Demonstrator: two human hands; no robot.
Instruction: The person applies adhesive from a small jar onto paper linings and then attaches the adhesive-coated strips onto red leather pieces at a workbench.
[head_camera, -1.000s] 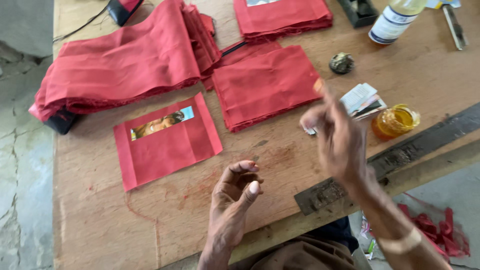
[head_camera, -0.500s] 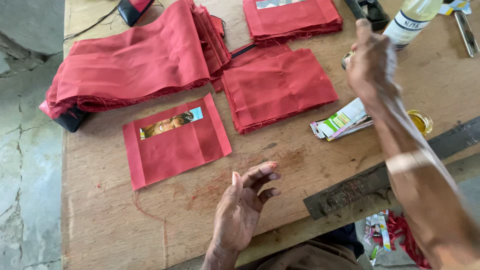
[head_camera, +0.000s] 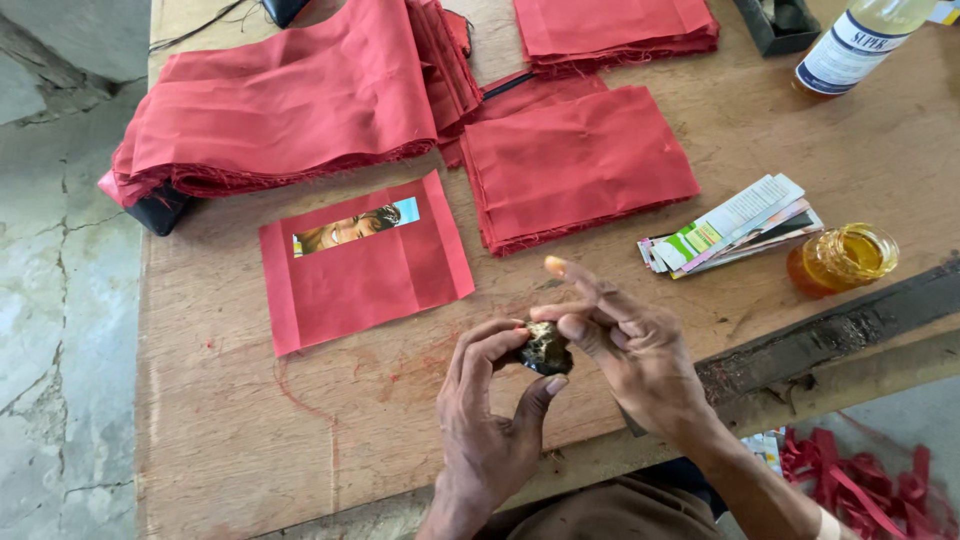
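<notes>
You held a dark lump (head_camera: 545, 347) at lower centre, your left hand (head_camera: 490, 410) pinching it with curled fingers and your right hand (head_camera: 625, 345) touching it, forefinger out. One red piece (head_camera: 365, 262) lay pasted with a strip (head_camera: 355, 228); the stacks (head_camera: 575, 165) looked untouched.

Lump (head_camera: 545, 348) between both hands; envelope (head_camera: 365, 262) left (cards (head_camera: 735, 222), jar (head_camera: 845, 260) right).

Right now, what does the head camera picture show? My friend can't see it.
Two hands, the left hand and right hand, hold a small dark lump over a wooden table. Nearby lie a red envelope, red paper stacks and an amber jar.
</notes>
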